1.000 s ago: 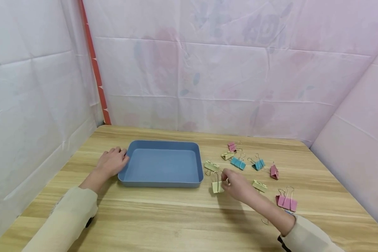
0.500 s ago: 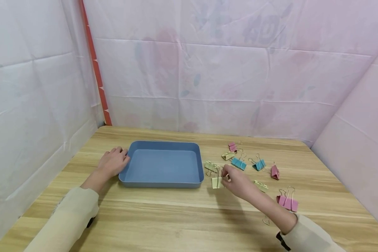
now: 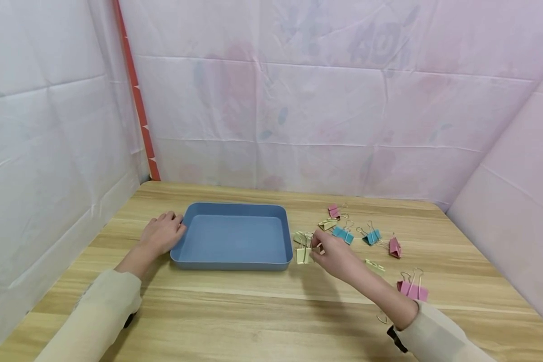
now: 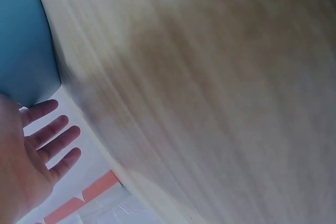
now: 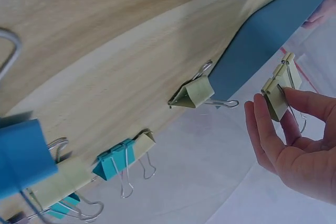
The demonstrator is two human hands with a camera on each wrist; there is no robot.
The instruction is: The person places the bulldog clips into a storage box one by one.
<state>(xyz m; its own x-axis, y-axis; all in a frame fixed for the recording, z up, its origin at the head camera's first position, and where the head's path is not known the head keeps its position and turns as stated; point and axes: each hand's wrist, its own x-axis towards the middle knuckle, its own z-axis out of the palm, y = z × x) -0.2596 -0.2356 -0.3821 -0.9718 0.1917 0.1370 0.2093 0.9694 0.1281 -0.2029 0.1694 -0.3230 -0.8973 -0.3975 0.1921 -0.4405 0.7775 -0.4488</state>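
Note:
My right hand (image 3: 337, 255) pinches a pale yellow binder clip (image 3: 303, 256) between thumb and fingers, its wire handles pointing up in the head view. The clip is raised off the table, just right of the blue tray (image 3: 231, 266). Behind it, partly covered, lies another yellow binder clip (image 5: 193, 94), close to the tray's side in the right wrist view. My left hand (image 3: 163, 234) rests at the tray's left rim. Its fingers (image 4: 60, 142) are spread and fairly straight in the left wrist view, next to the tray wall.
Several binder clips lie right of the tray: a teal clip (image 3: 343, 235), another teal clip (image 3: 372, 237), a pink clip (image 3: 394, 247), a yellow clip (image 3: 374, 267) and a large pink clip (image 3: 413, 291). White printed sheets (image 3: 271, 100) enclose the wooden table (image 3: 235, 311) at back and sides.
My right hand has lifted the yellow binder clip and carried it slightly left toward the tray. My left hand and the tray stay in place.

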